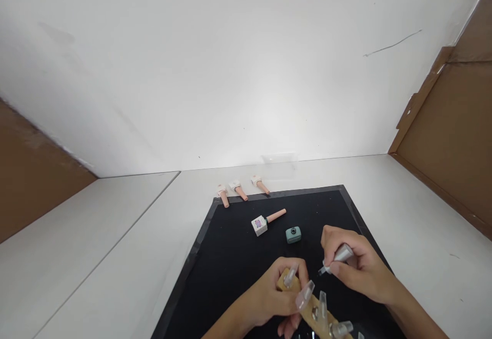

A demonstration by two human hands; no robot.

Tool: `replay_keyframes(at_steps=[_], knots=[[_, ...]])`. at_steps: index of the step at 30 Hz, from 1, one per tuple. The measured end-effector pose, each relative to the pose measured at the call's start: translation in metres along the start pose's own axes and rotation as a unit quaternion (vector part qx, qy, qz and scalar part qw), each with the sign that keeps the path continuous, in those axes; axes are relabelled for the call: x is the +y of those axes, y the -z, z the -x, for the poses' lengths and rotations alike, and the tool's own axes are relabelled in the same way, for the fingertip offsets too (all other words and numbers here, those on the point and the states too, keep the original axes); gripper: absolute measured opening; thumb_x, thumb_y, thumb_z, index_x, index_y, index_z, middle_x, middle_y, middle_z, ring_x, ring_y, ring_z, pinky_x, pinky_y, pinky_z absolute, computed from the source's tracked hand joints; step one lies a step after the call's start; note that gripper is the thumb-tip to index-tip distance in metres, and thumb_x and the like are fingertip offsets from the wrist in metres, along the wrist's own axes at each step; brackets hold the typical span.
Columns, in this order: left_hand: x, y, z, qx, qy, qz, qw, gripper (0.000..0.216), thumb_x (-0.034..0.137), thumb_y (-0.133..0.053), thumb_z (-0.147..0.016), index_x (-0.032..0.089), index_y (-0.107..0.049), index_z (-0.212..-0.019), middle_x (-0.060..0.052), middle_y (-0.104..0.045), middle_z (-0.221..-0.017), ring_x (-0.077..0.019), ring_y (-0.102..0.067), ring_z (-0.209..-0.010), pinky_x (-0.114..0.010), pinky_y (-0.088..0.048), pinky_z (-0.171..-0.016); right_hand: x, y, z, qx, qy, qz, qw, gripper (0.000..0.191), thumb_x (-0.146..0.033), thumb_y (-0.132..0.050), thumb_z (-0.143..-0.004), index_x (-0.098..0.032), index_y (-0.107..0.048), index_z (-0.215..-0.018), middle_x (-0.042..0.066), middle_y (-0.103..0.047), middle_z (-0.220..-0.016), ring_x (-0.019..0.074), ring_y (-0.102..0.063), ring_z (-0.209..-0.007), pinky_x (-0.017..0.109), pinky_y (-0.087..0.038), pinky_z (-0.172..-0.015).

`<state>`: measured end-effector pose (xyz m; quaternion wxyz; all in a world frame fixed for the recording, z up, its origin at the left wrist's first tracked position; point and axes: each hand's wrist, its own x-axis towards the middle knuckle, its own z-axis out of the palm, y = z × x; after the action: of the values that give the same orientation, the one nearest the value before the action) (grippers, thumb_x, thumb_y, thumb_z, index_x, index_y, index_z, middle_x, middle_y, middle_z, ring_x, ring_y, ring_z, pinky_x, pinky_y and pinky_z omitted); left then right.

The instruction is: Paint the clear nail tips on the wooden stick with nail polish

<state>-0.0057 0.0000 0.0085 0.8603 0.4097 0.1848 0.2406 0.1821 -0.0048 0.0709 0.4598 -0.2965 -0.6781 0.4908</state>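
Bottom centre, the left hand (272,294) holds a tan bar (307,317) bearing clear nail tips (323,305); lower right, the right hand (360,267) pinches a silver-handled brush (343,253).

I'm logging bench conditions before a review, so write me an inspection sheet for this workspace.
Surface: black mat on a white table.
Job's things: wooden holder carrying clear nail tips; brush with a silver-grey handle; uncapped teal bottle on the mat.
Clutter: white bottle with a peach cap, lying on the mat; three more peach-capped bottles at its far edge.
Hands: left hand grips the holder; right hand holds the brush near the tips.
Cables: nothing seen.
Surroundings: marked white wall; brown side panels.
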Motion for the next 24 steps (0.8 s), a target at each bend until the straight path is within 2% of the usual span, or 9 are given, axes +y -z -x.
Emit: replay_keyframes(at_steps=[4, 8, 12, 16, 20, 24], knots=[[0.005, -0.002, 0.002, 0.015, 0.018, -0.01, 1.0, 0.038, 0.038, -0.08, -0.062, 0.013, -0.051, -0.067, 0.004, -0.057, -0.041, -0.004, -0.044, -0.025, -0.01, -0.033, -0.024, -0.001, -0.001, 0.0, 0.006, 0.0, -0.04, 0.999, 0.029, -0.045, -0.058, -0.087, -0.02, -0.058, -0.072, -0.002, -0.043, -0.063, 0.0145, -0.042, -0.059, 0.027, -0.033, -0.055], [0.01, -0.006, 0.0, 0.045, 0.04, -0.032, 0.998, 0.04, 0.039, -0.081, -0.057, 0.013, -0.052, -0.066, 0.004, -0.056, -0.041, -0.0046, -0.046, -0.026, -0.009, -0.035, -0.024, -0.005, -0.006, -0.002, -0.028, -0.016, -0.072, 0.997, 0.033, -0.049, -0.06, -0.084, -0.019, -0.06, -0.071, -0.002, -0.042, -0.062, 0.013, -0.04, -0.057, 0.026, -0.032, -0.053], [0.01, -0.009, -0.004, 0.056, 0.057, -0.05, 0.996, 0.034, 0.031, -0.08, -0.058, 0.013, -0.052, -0.066, 0.004, -0.058, -0.043, -0.0047, -0.049, -0.029, -0.009, -0.038, -0.027, -0.005, -0.006, -0.002, -0.057, -0.032, -0.049, 0.997, 0.034, -0.049, -0.058, -0.085, -0.018, -0.06, -0.07, -0.002, -0.045, -0.064, 0.0126, -0.041, -0.057, 0.026, -0.033, -0.054], [0.007, -0.008, -0.003, 0.045, 0.045, -0.042, 0.997, 0.03, 0.025, -0.078, -0.06, 0.014, -0.051, -0.066, 0.005, -0.057, -0.042, -0.0047, -0.048, -0.028, -0.009, -0.037, -0.026, -0.003, -0.003, 0.0, -0.028, -0.059, -0.001, 0.998, 0.038, -0.05, -0.054, -0.087, -0.018, -0.055, -0.066, -0.003, -0.042, -0.063, 0.012, -0.037, -0.055, 0.026, -0.03, -0.052], [0.004, -0.006, 0.001, 0.048, 0.051, -0.054, 0.996, 0.027, 0.023, -0.076, -0.06, 0.014, -0.051, -0.064, 0.005, -0.057, -0.041, -0.0044, -0.048, -0.028, -0.008, -0.035, -0.025, -0.001, -0.001, 0.0, 0.02, -0.064, 0.0, 0.998, 0.04, -0.053, -0.054, -0.086, -0.019, -0.052, -0.064, -0.004, -0.04, -0.061, 0.012, -0.033, -0.054, 0.025, -0.027, -0.051], [0.007, -0.007, 0.0, 0.06, 0.06, -0.066, 0.994, 0.026, 0.021, -0.075, -0.057, 0.014, -0.052, -0.067, 0.006, -0.056, -0.04, -0.0054, -0.048, -0.027, -0.01, -0.036, -0.025, -0.001, -0.002, -0.001, -0.002, -0.038, -0.043, 0.998, 0.037, -0.051, -0.057, -0.084, -0.019, -0.057, -0.067, -0.003, -0.041, -0.061, 0.0128, -0.038, -0.056, 0.026, -0.029, -0.053]])
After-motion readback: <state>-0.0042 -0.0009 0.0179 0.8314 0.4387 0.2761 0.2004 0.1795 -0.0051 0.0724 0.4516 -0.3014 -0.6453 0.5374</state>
